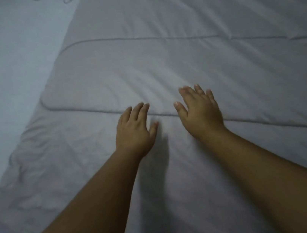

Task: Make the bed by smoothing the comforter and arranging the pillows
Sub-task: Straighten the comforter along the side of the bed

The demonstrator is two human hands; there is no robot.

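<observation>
Smoothing step: left hand (pixel 135 131) and right hand (pixel 199 109), both spread flat, holding nothing, on the pale grey quilted comforter (pixel 180 62); next, sweep outward toward its rumpled left edge

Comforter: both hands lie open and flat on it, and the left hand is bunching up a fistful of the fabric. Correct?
Not quite. The head view shows the left hand open, fingers extended, gripping nothing. The right hand is open too, over the comforter.

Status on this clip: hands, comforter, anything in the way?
Left hand and right hand open, palms down over the comforter. Creases ahead of fingers, bunched left edge. No pillows in view. Nothing obstructing.
</observation>
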